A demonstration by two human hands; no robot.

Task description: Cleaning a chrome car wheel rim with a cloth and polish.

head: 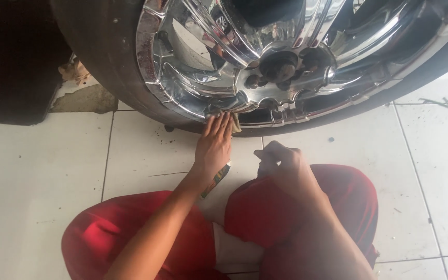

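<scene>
White floor tiles [37, 171] spread under the crouching person, whose red-trousered knees [130, 233] framed both hands. Just above them stood a chrome wheel rim [193, 78] inside its dark tyre [99, 57]. The left hand [214, 145], fingers flat and together, pressed a small tan cloth [236, 122] against the rim's lower lip, directly beyond its fingertips. The right hand [281, 165] rested curled on the knee, just beside the left and short of the rim; whether it held anything could not be told. Polishing here probably called for even pressure, following the lip's curve.
</scene>
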